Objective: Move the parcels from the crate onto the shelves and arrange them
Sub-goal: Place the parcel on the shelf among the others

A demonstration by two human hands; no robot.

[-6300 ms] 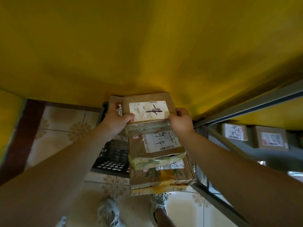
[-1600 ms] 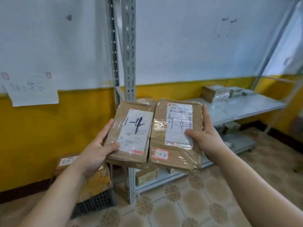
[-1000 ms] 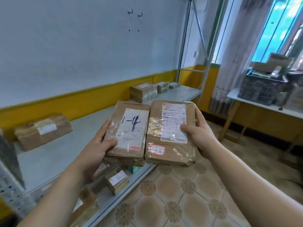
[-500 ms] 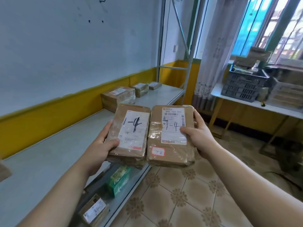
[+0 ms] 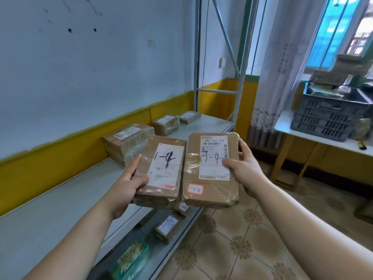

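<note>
Fingers (image 5: 141,179) are curled round left parcel (image 5: 161,170) and right parcel (image 5: 212,168), mid-carry; setting down on shelf (image 5: 60,199) at nine o'clock is needed.

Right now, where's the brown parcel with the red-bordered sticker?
Head view, centre: the brown parcel is in the right hand, beside the narrower parcel in the left hand.

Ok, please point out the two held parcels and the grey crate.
left parcel (image 5: 165,165): head view, on its white label.
right parcel (image 5: 212,150): head view, on its printed label.
grey crate (image 5: 323,120): head view, on its slatted front wall.
</note>
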